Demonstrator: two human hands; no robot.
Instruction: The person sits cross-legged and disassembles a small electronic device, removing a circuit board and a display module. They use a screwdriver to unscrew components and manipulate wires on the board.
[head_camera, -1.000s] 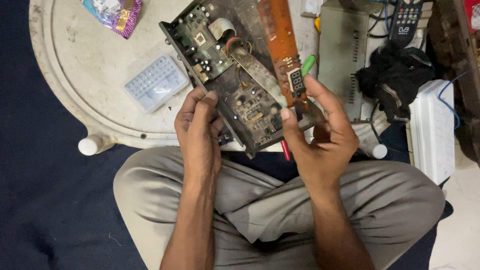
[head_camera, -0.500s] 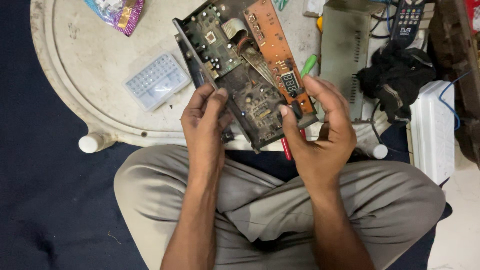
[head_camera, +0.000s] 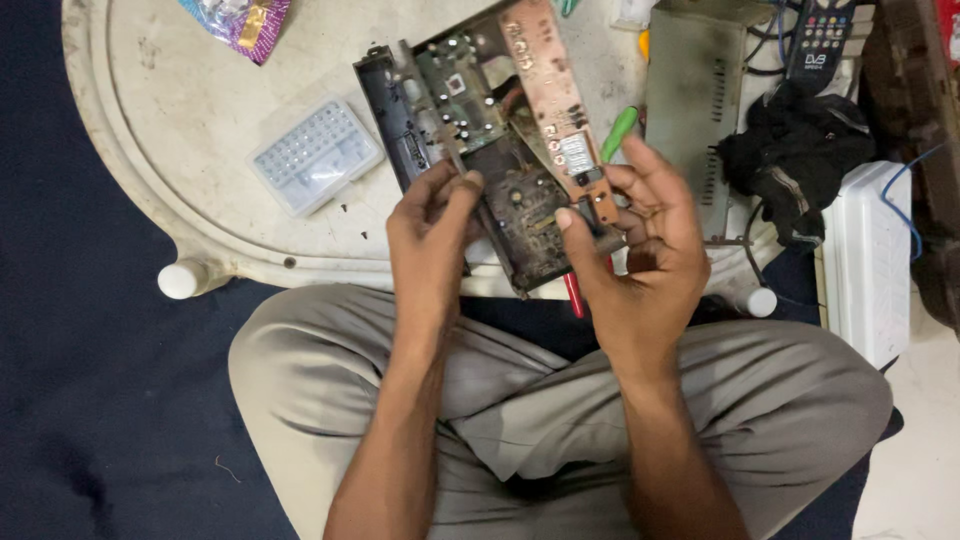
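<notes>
While gripping the circuit board chassis (head_camera: 500, 190), both hands' fingers (head_camera: 455, 190) curled.

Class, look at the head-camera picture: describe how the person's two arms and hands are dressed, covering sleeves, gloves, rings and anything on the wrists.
Both the left hand and the right hand are bare, with no gloves. No ring, watch or band shows on either. The forearms are bare down to the bottom edge of the picture, so no sleeve is in view. The only clothing seen is the grey-beige trousers on the crossed legs.
</notes>
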